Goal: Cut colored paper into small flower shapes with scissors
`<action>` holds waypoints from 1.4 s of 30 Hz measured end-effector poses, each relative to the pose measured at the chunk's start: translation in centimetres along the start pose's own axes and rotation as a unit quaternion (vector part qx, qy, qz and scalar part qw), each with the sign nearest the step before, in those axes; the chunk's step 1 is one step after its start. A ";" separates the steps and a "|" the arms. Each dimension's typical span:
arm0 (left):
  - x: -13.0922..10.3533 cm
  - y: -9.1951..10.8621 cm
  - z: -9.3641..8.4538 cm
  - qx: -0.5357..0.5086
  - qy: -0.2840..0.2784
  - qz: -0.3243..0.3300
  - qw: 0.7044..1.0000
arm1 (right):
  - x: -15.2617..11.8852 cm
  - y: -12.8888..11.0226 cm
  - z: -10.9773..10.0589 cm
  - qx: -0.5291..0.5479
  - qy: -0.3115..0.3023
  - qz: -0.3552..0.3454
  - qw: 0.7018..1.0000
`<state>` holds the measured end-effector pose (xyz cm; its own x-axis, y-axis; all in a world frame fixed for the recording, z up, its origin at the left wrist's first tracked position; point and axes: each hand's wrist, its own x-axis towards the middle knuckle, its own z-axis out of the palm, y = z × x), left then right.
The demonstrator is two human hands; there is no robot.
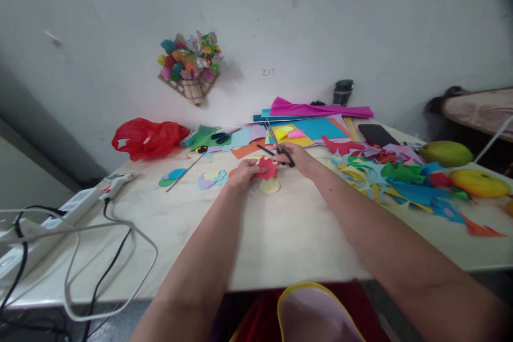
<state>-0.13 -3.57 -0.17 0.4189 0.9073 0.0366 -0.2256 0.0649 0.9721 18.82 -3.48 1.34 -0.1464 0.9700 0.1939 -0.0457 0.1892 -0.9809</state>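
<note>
Between the thumb and fingers of my left hand (243,173) is a red paper flower (266,169) with a scalloped edge. My right hand (294,158) is closed around the black handles of a pair of scissors (272,132), whose blades point up and away from me. Just below the flower a pale yellow paper circle (270,186) lies on the table. To the left lie flower cutouts in lilac and light blue (212,179), with a blue paper circle (177,173) beyond them.
Coloured paper scraps (404,173) cover the table's right side, beside green and yellow fruit (479,184) and a dark phone (377,134). Paper sheets (320,128) lie at the back. A red plastic bag (148,138), second scissors (225,135) and a power strip with cables (68,208) are left.
</note>
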 end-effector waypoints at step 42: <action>1.1 -0.2 -1.0 -0.093 0.119 0.109 0.982 | -0.8 -0.4 0.5 -0.065 -0.119 0.004 0.991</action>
<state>-0.52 -2.13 -0.57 0.1299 0.9782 0.1621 -0.4530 -0.0868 0.8872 18.46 -4.44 1.55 -0.3753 0.9113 0.1696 0.0811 0.2145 -0.9734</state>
